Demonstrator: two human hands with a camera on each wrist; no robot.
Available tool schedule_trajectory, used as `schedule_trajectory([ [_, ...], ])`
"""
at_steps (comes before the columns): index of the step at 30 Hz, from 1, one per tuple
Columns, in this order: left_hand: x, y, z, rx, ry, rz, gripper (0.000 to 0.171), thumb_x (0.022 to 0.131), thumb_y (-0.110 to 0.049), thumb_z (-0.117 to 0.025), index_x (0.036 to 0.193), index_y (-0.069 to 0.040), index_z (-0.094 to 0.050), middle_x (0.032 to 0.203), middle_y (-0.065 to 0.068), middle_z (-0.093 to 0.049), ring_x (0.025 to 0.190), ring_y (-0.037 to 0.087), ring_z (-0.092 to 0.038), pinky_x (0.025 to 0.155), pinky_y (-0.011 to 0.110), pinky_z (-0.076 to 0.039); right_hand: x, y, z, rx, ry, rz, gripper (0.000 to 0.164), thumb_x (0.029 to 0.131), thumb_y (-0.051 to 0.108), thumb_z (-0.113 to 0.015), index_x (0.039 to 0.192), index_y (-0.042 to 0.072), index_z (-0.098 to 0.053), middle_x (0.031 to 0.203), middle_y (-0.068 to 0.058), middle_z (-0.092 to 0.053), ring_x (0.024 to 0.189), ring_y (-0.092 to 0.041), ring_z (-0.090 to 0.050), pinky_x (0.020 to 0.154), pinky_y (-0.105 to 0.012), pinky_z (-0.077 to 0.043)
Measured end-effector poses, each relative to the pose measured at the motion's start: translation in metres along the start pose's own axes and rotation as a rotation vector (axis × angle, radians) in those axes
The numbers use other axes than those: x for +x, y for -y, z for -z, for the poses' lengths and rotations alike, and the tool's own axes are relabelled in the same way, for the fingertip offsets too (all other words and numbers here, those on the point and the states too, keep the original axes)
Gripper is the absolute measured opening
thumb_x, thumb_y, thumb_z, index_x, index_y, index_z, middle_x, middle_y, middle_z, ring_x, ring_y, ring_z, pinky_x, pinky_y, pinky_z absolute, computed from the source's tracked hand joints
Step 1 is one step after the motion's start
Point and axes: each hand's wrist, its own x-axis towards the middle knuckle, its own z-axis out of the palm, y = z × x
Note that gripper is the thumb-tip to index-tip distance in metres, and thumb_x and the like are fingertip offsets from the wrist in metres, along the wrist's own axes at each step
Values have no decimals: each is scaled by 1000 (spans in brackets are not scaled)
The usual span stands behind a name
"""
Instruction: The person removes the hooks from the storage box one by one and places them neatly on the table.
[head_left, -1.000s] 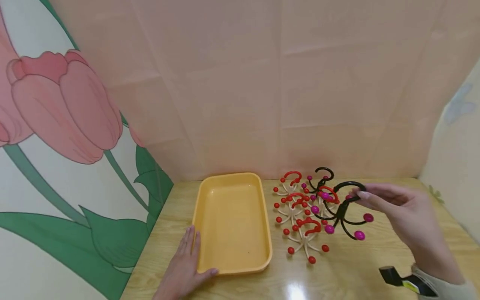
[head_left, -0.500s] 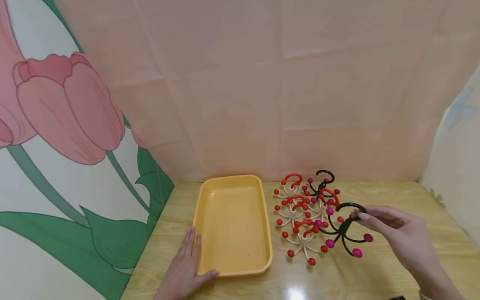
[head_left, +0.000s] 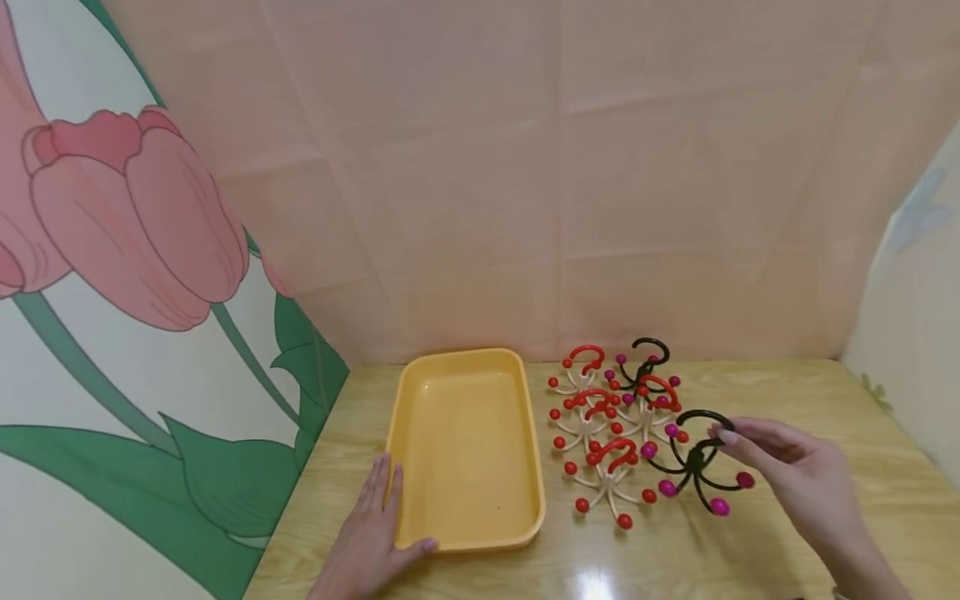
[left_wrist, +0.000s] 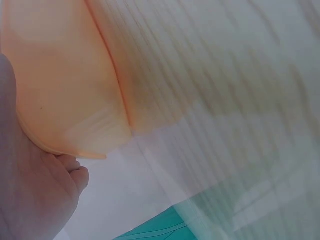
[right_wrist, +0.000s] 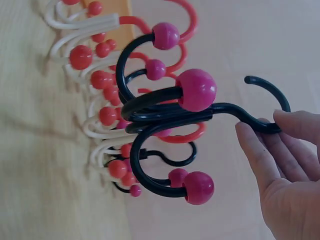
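Note:
My right hand (head_left: pixel 802 483) pinches the curved top of a black multi-armed hook (head_left: pixel 696 460) with magenta ball tips. In the right wrist view this black hook (right_wrist: pixel 170 115) looks held off the table, its curl between thumb and fingers. Left of it stand several white multi-armed hooks (head_left: pixel 609 482) with red curls and red balls. Another black hook (head_left: pixel 643 371) stands behind, close to the cloth. My left hand (head_left: pixel 367 525) rests against the front left corner of a yellow tray (head_left: pixel 534 467), fingers straight along its side and thumb at the front edge.
The wooden table (head_left: pixel 315 467) meets a hanging beige cloth (head_left: pixel 480 208) at the back. A tulip-painted panel (head_left: pixel 135 250) borders the left side, and a pale wall (head_left: pixel 915 333) the right.
My right hand has lowered the black hook toward the table, and the hook has tilted more upright. The left hand and tray stay in place.

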Motion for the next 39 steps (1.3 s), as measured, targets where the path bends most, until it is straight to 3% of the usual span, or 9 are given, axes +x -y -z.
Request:
schedule_trajectory([
  [5,0,-1,0,-13,3,14,122,86,-87,-55,167,-3,-22,178,18,-5,166,36,-10,131,51,-24,4,-11,-3,-120,-67,-3,39,97,18,-76,131,-1,-71,106,17,-82,92,0,-79,77,-12,-60],
  [10,0,-2,1,-13,2,15,120,86,-86,-56,167,-4,-22,178,19,-5,166,37,-10,130,53,-27,6,-25,-6,-73,-97,-19,38,96,16,-78,128,-3,-72,102,17,-82,90,2,-78,76,-13,-60],
  [17,0,-1,1,-18,-24,7,120,85,-84,-60,167,-4,-24,178,20,-10,165,40,-14,127,56,-33,6,-36,-13,-118,-116,-27,38,96,19,-79,128,-2,-72,101,24,-80,89,6,-76,74,-12,-60],
  [27,-1,-2,1,-14,-10,-4,116,88,-83,-58,166,-3,-25,177,22,-7,165,40,-12,129,55,-29,7,-43,-21,-114,-144,-1,34,94,14,-81,123,-2,-74,96,30,-78,83,6,-76,73,-10,-59],
  [39,-1,1,0,4,-17,-7,116,88,-83,-57,167,-4,-24,177,22,-7,165,40,-12,129,54,-30,10,-52,-18,-140,-168,-40,37,95,21,-80,125,0,-74,93,33,-76,80,8,-74,66,-15,-59],
])
